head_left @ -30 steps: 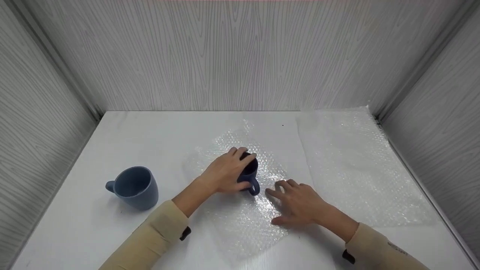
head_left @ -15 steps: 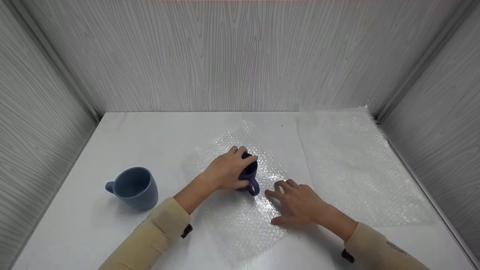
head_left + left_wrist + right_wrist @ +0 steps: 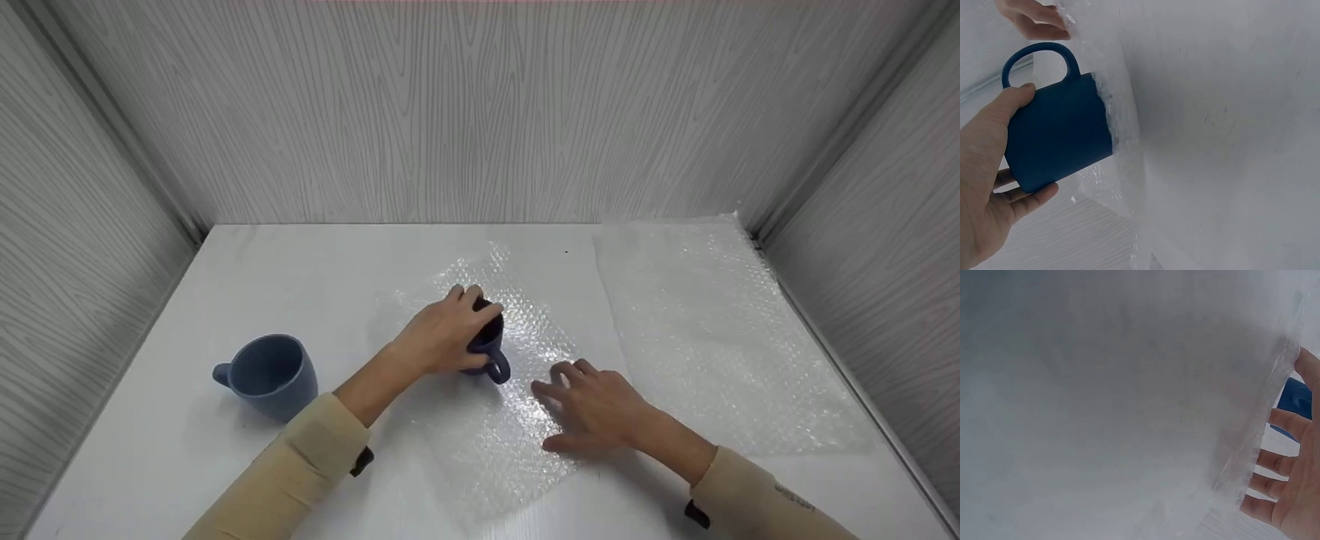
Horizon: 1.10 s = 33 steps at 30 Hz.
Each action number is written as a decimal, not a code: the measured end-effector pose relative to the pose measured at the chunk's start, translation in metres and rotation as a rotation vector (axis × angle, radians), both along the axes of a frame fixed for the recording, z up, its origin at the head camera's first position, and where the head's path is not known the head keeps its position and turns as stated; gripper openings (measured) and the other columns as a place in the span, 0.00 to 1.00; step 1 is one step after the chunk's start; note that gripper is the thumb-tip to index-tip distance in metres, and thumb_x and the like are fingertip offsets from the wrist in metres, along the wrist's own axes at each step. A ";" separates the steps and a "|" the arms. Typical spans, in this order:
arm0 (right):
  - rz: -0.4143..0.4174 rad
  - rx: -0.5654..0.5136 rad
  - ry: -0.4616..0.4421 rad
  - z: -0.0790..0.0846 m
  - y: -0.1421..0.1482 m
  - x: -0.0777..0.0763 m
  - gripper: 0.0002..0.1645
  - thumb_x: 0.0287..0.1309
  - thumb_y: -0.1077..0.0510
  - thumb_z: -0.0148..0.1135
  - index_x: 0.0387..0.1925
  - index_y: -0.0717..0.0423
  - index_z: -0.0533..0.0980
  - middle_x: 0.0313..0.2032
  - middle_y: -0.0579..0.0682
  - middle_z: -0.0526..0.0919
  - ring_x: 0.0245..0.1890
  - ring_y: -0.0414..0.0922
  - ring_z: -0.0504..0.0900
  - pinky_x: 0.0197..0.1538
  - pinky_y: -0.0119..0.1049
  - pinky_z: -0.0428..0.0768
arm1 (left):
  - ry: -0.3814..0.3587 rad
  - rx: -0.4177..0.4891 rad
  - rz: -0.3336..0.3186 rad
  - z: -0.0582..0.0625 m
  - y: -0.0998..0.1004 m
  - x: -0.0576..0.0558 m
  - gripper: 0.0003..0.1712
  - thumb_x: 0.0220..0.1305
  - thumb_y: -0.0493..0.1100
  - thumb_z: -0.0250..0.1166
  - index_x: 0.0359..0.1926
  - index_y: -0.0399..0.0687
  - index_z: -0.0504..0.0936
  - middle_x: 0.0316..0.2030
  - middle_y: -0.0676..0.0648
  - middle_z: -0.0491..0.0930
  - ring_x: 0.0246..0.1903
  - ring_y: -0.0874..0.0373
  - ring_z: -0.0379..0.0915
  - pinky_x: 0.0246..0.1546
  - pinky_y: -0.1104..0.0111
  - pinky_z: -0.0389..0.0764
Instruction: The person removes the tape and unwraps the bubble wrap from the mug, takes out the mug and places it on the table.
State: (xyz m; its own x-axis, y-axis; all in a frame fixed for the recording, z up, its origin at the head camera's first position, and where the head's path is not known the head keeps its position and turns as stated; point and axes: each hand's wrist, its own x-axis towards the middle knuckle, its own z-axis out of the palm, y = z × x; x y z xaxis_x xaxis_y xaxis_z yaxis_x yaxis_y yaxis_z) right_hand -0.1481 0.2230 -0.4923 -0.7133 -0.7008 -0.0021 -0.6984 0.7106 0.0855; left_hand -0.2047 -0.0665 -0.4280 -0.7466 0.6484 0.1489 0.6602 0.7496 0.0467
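Note:
My left hand [image 3: 442,334] grips a dark blue mug [image 3: 1061,129] by its rim, thumb near the handle and fingers on the opposite side. The mug stands upright on a sheet of bubble wrap [image 3: 487,450], its handle pointing toward me and slightly right. To the right of the mug, my right hand [image 3: 596,409] rests with spread fingers on the right part of the same sheet. In the right wrist view its fingertips [image 3: 1283,422] lie at the bubble wrap, with part of the blue mug behind them.
A larger greyish-blue mug [image 3: 274,379] stands at the left of the white table [image 3: 337,262], handle pointing left. Another, bigger bubble wrap sheet [image 3: 720,337] lies flat at the right, reaching the back edge. Grey wood-grain walls [image 3: 480,112] enclose the table at the back and sides.
My left hand has shifted the dark blue mug slightly left and away from me over the bubble wrap. The right hand has stayed where it was.

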 end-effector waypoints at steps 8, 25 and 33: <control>-0.005 0.011 -0.001 0.000 0.002 0.002 0.47 0.56 0.21 0.65 0.71 0.39 0.75 0.61 0.54 0.81 0.58 0.56 0.82 0.31 0.45 0.86 | 0.020 0.066 0.080 0.011 -0.028 0.004 0.39 0.60 0.58 0.77 0.68 0.52 0.73 0.61 0.33 0.74 0.56 0.41 0.76 0.48 0.51 0.91; -0.040 0.001 0.001 0.000 0.003 0.006 0.45 0.56 0.21 0.64 0.69 0.37 0.75 0.59 0.52 0.81 0.53 0.54 0.83 0.24 0.36 0.79 | -0.001 0.096 0.258 0.016 -0.087 0.015 0.43 0.62 0.58 0.76 0.72 0.46 0.73 0.59 0.31 0.75 0.55 0.40 0.76 0.52 0.48 0.89; -0.050 0.005 0.020 0.001 0.003 0.006 0.42 0.56 0.24 0.66 0.67 0.38 0.76 0.57 0.52 0.82 0.49 0.53 0.83 0.22 0.39 0.78 | -0.010 0.105 0.341 0.015 -0.109 0.016 0.44 0.62 0.57 0.76 0.73 0.44 0.71 0.62 0.28 0.73 0.56 0.36 0.76 0.54 0.45 0.87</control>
State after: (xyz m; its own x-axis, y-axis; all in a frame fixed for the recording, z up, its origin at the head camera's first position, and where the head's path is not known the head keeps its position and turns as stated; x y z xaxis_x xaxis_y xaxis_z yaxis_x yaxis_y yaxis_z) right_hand -0.1418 0.2261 -0.4909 -0.7471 -0.6646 0.0096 -0.6604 0.7439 0.1026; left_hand -0.1886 -0.1759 -0.4128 -0.9191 0.3435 0.1931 0.3724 0.9174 0.1405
